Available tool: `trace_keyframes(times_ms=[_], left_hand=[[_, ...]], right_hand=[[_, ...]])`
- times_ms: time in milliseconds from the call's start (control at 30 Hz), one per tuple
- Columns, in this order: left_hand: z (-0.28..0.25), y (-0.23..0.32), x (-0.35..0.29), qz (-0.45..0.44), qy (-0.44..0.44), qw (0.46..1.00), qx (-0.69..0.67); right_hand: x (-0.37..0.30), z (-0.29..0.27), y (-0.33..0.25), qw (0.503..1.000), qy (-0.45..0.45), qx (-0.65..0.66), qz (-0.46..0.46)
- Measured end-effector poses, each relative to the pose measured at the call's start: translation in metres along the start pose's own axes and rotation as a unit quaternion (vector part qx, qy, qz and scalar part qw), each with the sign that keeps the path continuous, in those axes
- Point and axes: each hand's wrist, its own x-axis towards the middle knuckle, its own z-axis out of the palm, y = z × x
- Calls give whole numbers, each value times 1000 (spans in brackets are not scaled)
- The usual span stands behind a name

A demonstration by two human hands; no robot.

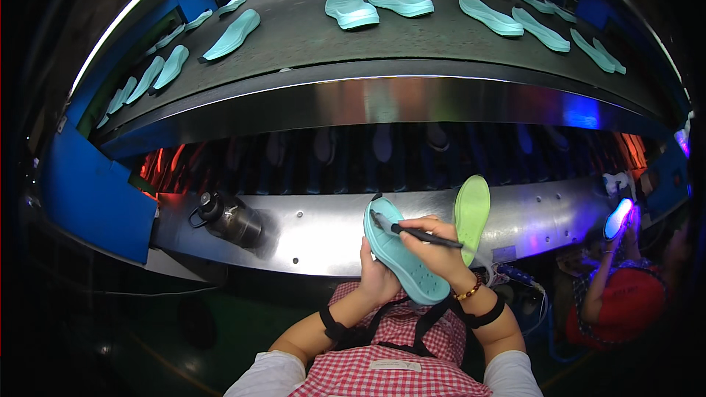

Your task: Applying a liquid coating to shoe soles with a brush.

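My left hand (376, 276) is closed around the left edge of a light-blue shoe sole (413, 270), tilted above the metal ledge. The sole's inner side faces up, with small holes toward its near end and a black tab at its far end. In my right hand (443, 259) is a brush (445, 240) with a black handle. Its tip rests on or just over the sole's far part; contact is hard to tell. A pale tube seems to trail from the handle's end. Just right of my right hand, a lime-green sole (472, 209) lies on the ledge.
A dark bottle (229, 220) lies on the metal ledge (323, 239) at left. Beyond, a conveyor belt (294, 44) carries several light-blue soles (491, 16). Under it is a dark slot with red glow at both ends. At right, a co-worker in red (625, 298) holds a lit sole.
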Motion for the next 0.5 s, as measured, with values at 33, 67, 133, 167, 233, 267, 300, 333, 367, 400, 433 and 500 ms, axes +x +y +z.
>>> trace_keyframes(times_ms=[33, 67, 133, 167, 233, 267, 300, 333, 367, 400, 433, 500], left_hand=[[-5, -4, 4, 15, 39, 999, -1], [-8, -6, 7, 31, 79, 996, -2], [-16, 4, 11, 50, 71, 996, 10], [-20, 11, 10, 67, 62, 996, 20], [-25, 25, 7, 83, 59, 993, 63], [-28, 30, 4, 83, 42, 993, 66], [-28, 33, 2, 81, 45, 993, 68], [-26, 36, -1, 47, 10, 996, 71], [-23, 37, -5, 12, -26, 997, 73], [-16, 35, -9, 10, -25, 997, 72], [-5, 32, -12, -16, -43, 998, 35], [8, 28, -14, -60, -70, 995, 23]], right_hand=[[0, 1, -2, 998, -22, -33, -58], [-4, 1, -9, 995, -50, -64, -62], [-14, -2, -9, 991, -94, -77, -56], [-21, -9, -4, 985, -132, -68, -87], [-35, -29, 3, 970, -232, -48, -53], [-39, -36, 5, 956, -288, -42, -34], [-40, -40, 1, 956, -287, -39, -33], [-38, -44, -8, 958, -286, -17, -30], [-34, -47, -16, 959, -283, 4, -26], [-30, -48, -23, 972, -224, 75, 0], [-25, -48, -27, 982, -160, 95, 12], [-13, -42, -34, 994, -75, 76, 7]])
